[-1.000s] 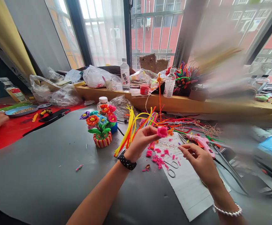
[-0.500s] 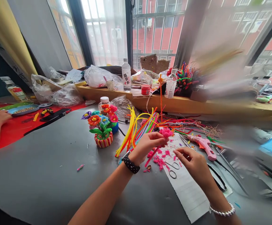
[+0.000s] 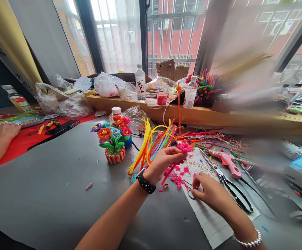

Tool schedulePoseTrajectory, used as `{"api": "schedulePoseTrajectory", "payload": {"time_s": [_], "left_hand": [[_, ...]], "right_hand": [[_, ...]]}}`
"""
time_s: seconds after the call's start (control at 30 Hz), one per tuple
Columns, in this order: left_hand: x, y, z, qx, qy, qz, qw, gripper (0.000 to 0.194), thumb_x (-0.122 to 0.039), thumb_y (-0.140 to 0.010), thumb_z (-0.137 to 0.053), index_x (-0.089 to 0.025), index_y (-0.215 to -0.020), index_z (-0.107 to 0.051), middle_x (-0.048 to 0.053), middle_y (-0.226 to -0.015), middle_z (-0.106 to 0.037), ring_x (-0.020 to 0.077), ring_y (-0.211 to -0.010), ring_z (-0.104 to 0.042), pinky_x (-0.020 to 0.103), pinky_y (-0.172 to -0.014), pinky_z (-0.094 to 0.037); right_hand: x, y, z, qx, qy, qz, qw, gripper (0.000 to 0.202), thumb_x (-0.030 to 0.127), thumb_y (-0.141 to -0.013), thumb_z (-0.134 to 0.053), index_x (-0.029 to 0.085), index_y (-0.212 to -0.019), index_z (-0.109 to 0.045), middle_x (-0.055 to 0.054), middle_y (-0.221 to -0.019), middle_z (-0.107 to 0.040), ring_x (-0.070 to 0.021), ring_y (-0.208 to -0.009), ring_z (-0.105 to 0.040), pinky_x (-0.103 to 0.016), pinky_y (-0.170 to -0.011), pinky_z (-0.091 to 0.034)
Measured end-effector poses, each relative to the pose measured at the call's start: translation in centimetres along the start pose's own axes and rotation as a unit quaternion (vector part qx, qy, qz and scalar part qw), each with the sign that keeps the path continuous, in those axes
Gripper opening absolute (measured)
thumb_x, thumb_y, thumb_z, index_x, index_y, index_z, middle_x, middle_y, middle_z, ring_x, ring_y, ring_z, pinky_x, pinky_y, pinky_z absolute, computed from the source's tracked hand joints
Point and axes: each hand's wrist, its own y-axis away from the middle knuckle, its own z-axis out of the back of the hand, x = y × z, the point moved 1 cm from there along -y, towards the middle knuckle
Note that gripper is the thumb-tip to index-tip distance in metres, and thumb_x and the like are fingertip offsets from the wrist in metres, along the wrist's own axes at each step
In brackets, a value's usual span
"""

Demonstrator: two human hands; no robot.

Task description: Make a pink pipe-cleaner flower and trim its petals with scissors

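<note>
My left hand [image 3: 164, 163] pinches a pink pipe-cleaner flower [image 3: 184, 147], its fuzzy stem [image 3: 168, 173] slanting down below the fingers. Lower and to the right, my right hand [image 3: 209, 192] has its fingers curled onto the handles of the small scissors [image 3: 191, 194]. Those scissors lie on a printed paper sheet [image 3: 205, 220], partly covered by the fingers. Pink fuzzy clippings [image 3: 177, 180] are scattered beside them. Large black-handled scissors [image 3: 235, 192] rest to the right of my right hand.
A pink glue gun [image 3: 227, 163] with its cord lies at right. Behind my left hand are loose pipe cleaners [image 3: 145, 146] and a potted pipe-cleaner bouquet [image 3: 114, 156]. Bottles [image 3: 140, 85] line the sill. Another person's hand [image 3: 6, 132] is at far left. A blur covers the right side.
My right hand has moved down from near the flower to the small scissors' handles. My left hand holds the flower in nearly the same place. The other person's hand shifted right.
</note>
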Motion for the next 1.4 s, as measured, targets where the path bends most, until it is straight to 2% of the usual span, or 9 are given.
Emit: {"api": "schedulePoseTrajectory", "payload": {"time_s": [0.2, 0.33, 0.43, 0.6, 0.77, 0.97, 1.23, 1.4], "left_hand": [[0.0, 0.0, 0.0, 0.005, -0.011, -0.030, 0.999, 0.025, -0.028, -0.057, -0.072, -0.012, -0.063, -0.055, -0.001, -0.062, -0.055, 0.0064, -0.058, -0.049, 0.018, -0.056, -0.035], [-0.2, 0.0, 0.0, -0.018, -0.027, -0.065, 0.997, 0.025, -0.028, -0.057, -0.072, -0.011, -0.061, -0.054, -0.002, -0.059, -0.053, 0.0056, -0.055, -0.045, 0.018, -0.053, -0.032], [-0.1, -0.1, 0.0, -0.035, -0.038, -0.088, 0.995, 0.025, -0.029, -0.057, -0.072, -0.012, -0.061, -0.054, -0.002, -0.059, -0.052, 0.0054, -0.056, -0.044, 0.019, -0.054, -0.031], [0.2, -0.3, 0.2, -0.047, -0.028, -0.102, 0.993, 0.024, -0.028, -0.056, -0.072, -0.013, -0.064, -0.055, -0.001, -0.065, -0.055, 0.0083, -0.063, -0.047, 0.021, -0.060, -0.033], [-0.1, -0.3, 0.2, -0.045, -0.019, -0.121, 0.991, 0.022, -0.027, -0.057, -0.072, -0.014, -0.062, -0.055, -0.002, -0.064, -0.054, 0.0096, -0.067, -0.049, 0.022, -0.063, -0.034], [-0.4, -0.3, 0.4, -0.072, -0.018, -0.121, 0.990, 0.022, -0.026, -0.056, -0.072, -0.014, -0.059, -0.054, -0.002, -0.063, -0.054, 0.0101, -0.070, -0.050, 0.022, -0.066, -0.033], [-0.9, -0.4, 1.3, -0.134, 0.012, -0.127, 0.983, 0.022, -0.027, -0.055, -0.072, -0.013, -0.060, -0.056, -0.003, -0.064, -0.054, 0.0059, -0.062, -0.046, 0.018, -0.061, -0.034], [-1.1, -0.4, 1.4, -0.129, 0.041, -0.121, 0.983, 0.020, -0.027, -0.057, -0.072, -0.014, -0.064, -0.058, -0.002, -0.066, -0.056, 0.0078, -0.064, -0.051, 0.020, -0.065, -0.038]], "right_hand": [[0.3, 0.2, -0.2, -0.003, 0.044, -0.010, 0.999, 0.009, 0.014, -0.067, -0.045, 0.018, -0.075, -0.050, -0.004, -0.082, -0.058, -0.0171, -0.072, -0.055, -0.026, -0.059, -0.036], [0.7, 0.3, -0.1, -0.024, 0.074, -0.054, 0.996, 0.013, 0.014, -0.068, -0.046, 0.017, -0.080, -0.048, -0.005, -0.086, -0.057, -0.0176, -0.075, -0.055, -0.023, -0.054, -0.033], [0.8, 0.3, -0.2, -0.022, 0.095, -0.077, 0.992, 0.011, 0.013, -0.069, -0.046, 0.017, -0.078, -0.048, -0.005, -0.085, -0.057, -0.0174, -0.074, -0.055, -0.022, -0.050, -0.030], [0.0, 0.2, -0.3, -0.048, 0.090, -0.070, 0.992, 0.008, 0.016, -0.070, -0.046, 0.018, -0.077, -0.048, -0.005, -0.082, -0.057, -0.0174, -0.072, -0.054, -0.024, -0.054, -0.031], [0.0, 0.2, 0.0, -0.005, 0.115, -0.102, 0.988, 0.010, 0.017, -0.072, -0.044, 0.015, -0.079, -0.051, -0.009, -0.088, -0.056, -0.0197, -0.073, -0.054, -0.027, -0.057, -0.034], [-0.1, 0.3, 0.2, -0.013, 0.136, -0.079, 0.987, 0.016, 0.016, -0.069, -0.047, 0.010, -0.082, -0.056, -0.014, -0.096, -0.051, -0.0262, -0.092, -0.048, -0.033, -0.074, -0.038], [-0.6, 0.6, 0.5, -0.007, 0.168, -0.069, 0.983, 0.014, 0.011, -0.066, -0.047, 0.009, -0.075, -0.057, -0.015, -0.092, -0.052, -0.0266, -0.090, -0.047, -0.032, -0.071, -0.039], [-2.0, 0.7, 0.2, -0.027, 0.161, -0.027, 0.986, 0.019, 0.007, -0.061, -0.048, 0.012, -0.076, -0.058, -0.011, -0.087, -0.054, -0.0242, -0.086, -0.049, -0.031, -0.069, -0.038]]}}
